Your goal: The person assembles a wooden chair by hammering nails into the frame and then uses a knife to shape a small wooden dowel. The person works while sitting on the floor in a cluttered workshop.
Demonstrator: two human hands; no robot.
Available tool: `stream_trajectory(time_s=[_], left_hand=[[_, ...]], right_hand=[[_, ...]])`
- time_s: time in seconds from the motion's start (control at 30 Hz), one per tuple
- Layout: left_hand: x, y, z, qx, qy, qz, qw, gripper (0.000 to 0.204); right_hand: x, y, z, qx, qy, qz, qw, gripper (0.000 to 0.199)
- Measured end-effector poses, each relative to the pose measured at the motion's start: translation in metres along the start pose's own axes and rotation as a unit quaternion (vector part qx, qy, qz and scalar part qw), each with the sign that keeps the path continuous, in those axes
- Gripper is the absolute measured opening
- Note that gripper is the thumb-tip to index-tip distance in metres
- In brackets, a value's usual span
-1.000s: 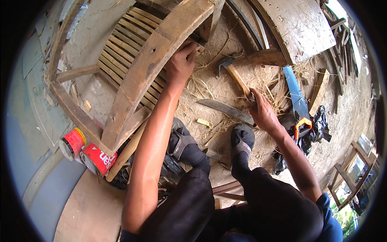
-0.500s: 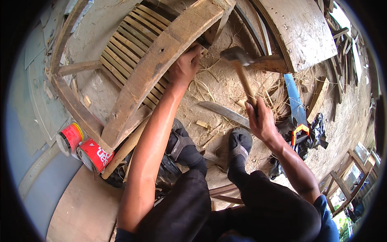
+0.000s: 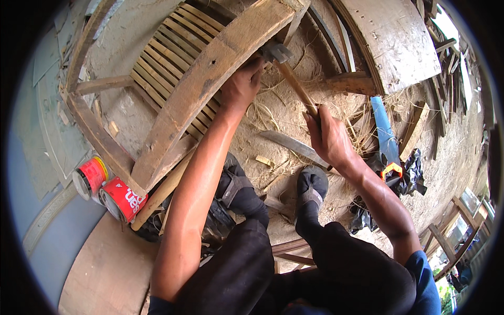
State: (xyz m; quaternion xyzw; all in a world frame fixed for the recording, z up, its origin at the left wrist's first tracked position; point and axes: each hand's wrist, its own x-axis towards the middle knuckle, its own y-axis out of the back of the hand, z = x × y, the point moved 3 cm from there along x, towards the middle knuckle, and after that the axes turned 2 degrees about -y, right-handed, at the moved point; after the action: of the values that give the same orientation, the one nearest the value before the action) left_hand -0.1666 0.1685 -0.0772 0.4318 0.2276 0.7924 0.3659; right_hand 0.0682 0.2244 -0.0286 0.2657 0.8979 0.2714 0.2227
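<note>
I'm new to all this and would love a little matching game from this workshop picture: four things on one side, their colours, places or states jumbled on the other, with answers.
Things:
1. Cans
2. Hammer
3. Saw
4. Long flat blade

Descriptions:
A. Blue blade with an orange handle
B. Gripped in the person's right hand
C. Grey, lying on the ground just ahead of the right shoe
D. Red, beside the wooden frame at the lower left

Right pairs: 1-D, 2-B, 3-A, 4-C
</note>
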Motion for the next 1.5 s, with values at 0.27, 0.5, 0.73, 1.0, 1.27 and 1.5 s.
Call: stream_trajectory(time_s=[0.27, 0.5, 0.73, 1.0, 1.27, 1.5], left_hand=[[0.0022, -0.0014, -0.0016, -0.012, -0.008, -0.015, 1.0, 0.016], [0.0011, 0.0002, 0.0009, 0.001, -0.025, 0.021, 0.999, 0.013], [-0.0005, -0.0018, -0.0011, 0.001, -0.008, 0.005, 1.0, 0.011], [-0.0011, -0.0025, -0.0026, -0.013, 0.01, -0.009, 1.0, 0.012], [-0.0011, -0.0019, -0.0024, 0.004, 0.005, 0.003, 1.0, 0.012], [-0.0008, -0.0039, -0.004, -0.001, 0.005, -0.009, 1.0, 0.013]], right_hand=[[0.0004, 0.0024, -0.004, -0.005, -0.015, -0.011, 1.0, 0.025], [0.001, 0.0028, -0.0036, 0.003, -0.012, 0.0, 1.0, 0.025], [-0.0005, 0.0006, -0.0028, -0.009, -0.014, -0.014, 1.0, 0.023], [0.0, -0.0025, -0.0056, -0.008, -0.021, -0.021, 1.0, 0.023], [0.0002, -0.0027, -0.0026, 0.011, -0.003, -0.006, 1.0, 0.022], [-0.0014, -0.0035, -0.0004, 0.036, -0.013, -0.011, 0.999, 0.019]])
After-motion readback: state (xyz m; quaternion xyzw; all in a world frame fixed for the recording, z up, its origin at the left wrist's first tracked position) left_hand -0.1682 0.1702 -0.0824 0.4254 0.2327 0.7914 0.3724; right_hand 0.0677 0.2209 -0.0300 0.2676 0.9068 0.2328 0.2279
